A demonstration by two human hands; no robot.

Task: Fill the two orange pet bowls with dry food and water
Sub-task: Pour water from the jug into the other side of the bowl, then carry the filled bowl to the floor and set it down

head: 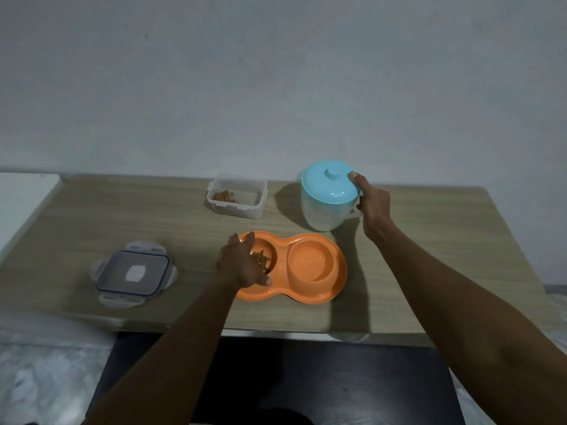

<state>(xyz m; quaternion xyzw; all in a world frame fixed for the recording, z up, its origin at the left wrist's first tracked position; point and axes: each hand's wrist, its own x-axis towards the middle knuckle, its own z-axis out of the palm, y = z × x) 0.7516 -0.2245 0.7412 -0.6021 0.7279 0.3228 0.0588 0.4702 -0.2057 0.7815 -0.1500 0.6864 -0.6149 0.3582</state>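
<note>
Left grip (pixel 241 263) hangs palm-down over the left well of the orange double bowl (pixel 310 294), fingers loosely spread and holding nothing, with brown kibble (pixel 260 259) lying in the well just under the fingertips. To its left, a clear container lid (pixel 133 273) lies flat on the wooden tabletop (pixel 429 256); its pale label is unreadable. Behind the bowl stands an open clear container (pixel 236 196) with a few pieces of kibble. The bowl's right well looks empty. Right grip (pixel 372 204), arm stretched forward, is wrapped around the handle of a white pitcher (pixel 322 214), thumb pressing its turquoise lid (pixel 329 185).
</note>
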